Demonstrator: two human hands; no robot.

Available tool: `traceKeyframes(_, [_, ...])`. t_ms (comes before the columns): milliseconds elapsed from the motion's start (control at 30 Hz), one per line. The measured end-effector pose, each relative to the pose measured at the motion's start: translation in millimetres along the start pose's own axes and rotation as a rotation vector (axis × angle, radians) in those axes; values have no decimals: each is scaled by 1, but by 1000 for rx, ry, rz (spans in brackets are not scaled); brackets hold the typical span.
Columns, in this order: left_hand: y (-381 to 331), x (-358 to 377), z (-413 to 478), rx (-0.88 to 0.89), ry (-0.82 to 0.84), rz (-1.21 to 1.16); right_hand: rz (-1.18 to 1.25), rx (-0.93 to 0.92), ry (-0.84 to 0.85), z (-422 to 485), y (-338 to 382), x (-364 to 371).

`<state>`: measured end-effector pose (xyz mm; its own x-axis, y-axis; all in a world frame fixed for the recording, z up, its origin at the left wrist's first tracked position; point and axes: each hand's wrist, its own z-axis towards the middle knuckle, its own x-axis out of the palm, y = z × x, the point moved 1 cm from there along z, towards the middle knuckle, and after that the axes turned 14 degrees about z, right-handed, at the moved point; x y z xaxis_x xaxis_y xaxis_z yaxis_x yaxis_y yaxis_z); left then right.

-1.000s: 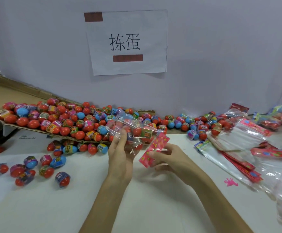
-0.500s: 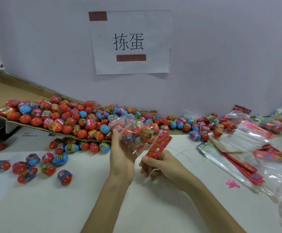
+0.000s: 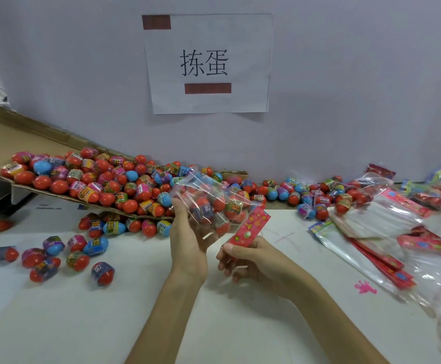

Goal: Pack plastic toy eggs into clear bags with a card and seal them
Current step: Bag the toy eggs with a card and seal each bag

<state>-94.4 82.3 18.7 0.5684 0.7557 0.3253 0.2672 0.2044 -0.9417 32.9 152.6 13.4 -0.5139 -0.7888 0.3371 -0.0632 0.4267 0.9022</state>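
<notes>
My left hand (image 3: 187, 240) holds a clear bag (image 3: 214, 203) filled with several toy eggs, lifted above the white table. Its fingers curl round the bag's lower left side. To the right, my right hand (image 3: 250, 261) pinches the lower end of a red flowered card (image 3: 249, 227), which slants up toward the bag's right edge. A big heap of red, blue and pink toy eggs (image 3: 96, 179) lies on a sloping cardboard sheet (image 3: 56, 195) behind the bag.
Several loose eggs (image 3: 54, 256) lie on the table (image 3: 109, 311) at the left. More eggs (image 3: 306, 198) line the wall. Stacks of empty clear bags (image 3: 371, 227) with red card strips (image 3: 429, 243) fill the right side. A pink splat mark (image 3: 365, 287) is on the table.
My right hand has dropped a little and turned the red card more upright, its top now near the bag's right edge. The bag of eggs stays in my left hand.
</notes>
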Motion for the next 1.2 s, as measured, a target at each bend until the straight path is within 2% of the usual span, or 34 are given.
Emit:
traceKeyframes(200, [5, -8, 7, 13, -170, 23, -102, 41, 45, -1, -4, 4])
traceKeyframes(467, [4, -10, 7, 83, -273, 18, -135, 54, 69, 1, -6, 3])
traceKeyframes(567, [2, -10, 8, 117, -270, 48, -222, 16, 100, -3, -3, -3])
traceKeyframes(667, [3, -11, 9, 144, -287, 91, -175, -90, 113, -9, 9, -19])
traceKeyframes(800, [5, -5, 4, 201, -221, 171, -76, -284, -88, -7, 21, -27])
traceKeyframes(933, [5, -3, 0, 266, -176, 241, -247, -383, -177, 0, 14, -25])
traceKeyframes(1067, [3, -7, 0, 293, -249, 260, -256, -368, -163, 0, 13, -25])
traceKeyframes(1200, [2, -4, -2, 315, -181, 328, -263, -333, -150, -3, 16, -22])
